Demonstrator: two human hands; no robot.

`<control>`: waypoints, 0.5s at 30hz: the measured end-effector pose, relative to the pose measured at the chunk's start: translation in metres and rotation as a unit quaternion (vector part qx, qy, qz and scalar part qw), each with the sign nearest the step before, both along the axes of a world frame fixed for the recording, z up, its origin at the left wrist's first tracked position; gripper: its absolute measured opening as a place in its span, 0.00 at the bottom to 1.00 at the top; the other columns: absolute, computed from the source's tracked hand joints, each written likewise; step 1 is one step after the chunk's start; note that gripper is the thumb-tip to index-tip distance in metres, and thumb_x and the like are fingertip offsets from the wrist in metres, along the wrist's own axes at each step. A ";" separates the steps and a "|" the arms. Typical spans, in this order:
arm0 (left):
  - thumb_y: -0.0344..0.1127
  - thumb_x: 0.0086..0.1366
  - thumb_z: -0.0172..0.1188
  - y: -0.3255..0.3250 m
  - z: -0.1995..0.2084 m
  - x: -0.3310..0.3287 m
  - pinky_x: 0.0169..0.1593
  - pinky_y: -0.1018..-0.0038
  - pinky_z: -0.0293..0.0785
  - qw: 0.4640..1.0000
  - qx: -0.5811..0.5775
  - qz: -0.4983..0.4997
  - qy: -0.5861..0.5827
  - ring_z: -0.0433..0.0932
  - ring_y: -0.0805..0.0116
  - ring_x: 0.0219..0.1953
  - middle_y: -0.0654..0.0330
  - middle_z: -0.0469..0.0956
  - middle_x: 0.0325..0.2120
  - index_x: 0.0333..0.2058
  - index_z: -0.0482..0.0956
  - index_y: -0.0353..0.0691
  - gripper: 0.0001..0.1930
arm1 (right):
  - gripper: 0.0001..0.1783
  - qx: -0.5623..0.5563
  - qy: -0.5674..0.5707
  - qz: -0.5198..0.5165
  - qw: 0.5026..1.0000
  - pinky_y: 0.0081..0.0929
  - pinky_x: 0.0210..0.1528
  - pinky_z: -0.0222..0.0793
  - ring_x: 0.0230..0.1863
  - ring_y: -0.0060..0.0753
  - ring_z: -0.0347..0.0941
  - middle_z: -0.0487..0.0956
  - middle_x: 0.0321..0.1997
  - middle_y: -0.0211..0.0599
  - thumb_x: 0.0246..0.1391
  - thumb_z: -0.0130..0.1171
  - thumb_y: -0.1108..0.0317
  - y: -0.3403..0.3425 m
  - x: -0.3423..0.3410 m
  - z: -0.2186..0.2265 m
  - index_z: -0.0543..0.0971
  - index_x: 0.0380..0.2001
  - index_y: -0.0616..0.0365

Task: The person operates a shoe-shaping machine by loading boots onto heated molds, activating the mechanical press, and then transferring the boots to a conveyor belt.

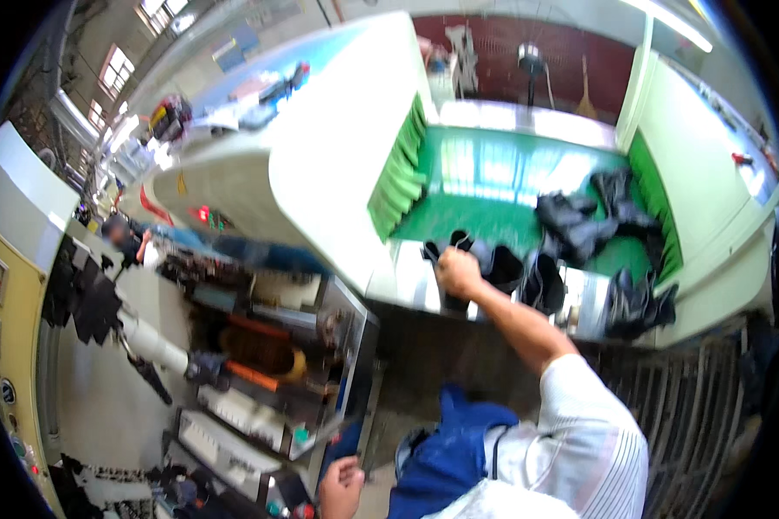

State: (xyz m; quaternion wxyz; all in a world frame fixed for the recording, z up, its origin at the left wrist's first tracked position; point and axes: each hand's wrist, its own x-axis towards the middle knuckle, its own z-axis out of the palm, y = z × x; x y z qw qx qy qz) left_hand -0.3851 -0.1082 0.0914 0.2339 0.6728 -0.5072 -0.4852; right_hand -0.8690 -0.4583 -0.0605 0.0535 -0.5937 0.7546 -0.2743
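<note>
My right hand (457,272) stretches out to the front edge of a machine with a green conveyor belt (467,216). Its fingers are closed on the top rim of a black leather boot (455,299), partly covered by the hand. Right beside it stand more black boots (504,270) with open tops, along the pale metal ledge (584,298). Farther in, several dark boots (571,227) lie slumped on the belt. My left hand (342,487) is low in the view, near my body and beside the workbench, fingers curled, with nothing visible in them.
Pale machine walls (337,147) with green curtains (398,182) flank the belt. A cluttered machine bench (260,346) stands to the left, and a metal rack (684,389) at the lower right. Another person (130,242) is far off at the left.
</note>
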 end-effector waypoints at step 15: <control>0.44 0.76 0.64 -0.175 -0.058 -0.162 0.59 0.62 0.81 0.878 0.184 -0.068 0.436 0.79 0.57 0.61 0.54 0.75 0.64 0.64 0.73 0.42 0.24 | 0.22 -0.293 -0.178 0.289 0.894 0.46 0.27 0.61 0.26 0.58 0.69 0.68 0.25 0.45 0.53 0.70 0.73 0.140 0.035 0.370 0.65 0.19 0.65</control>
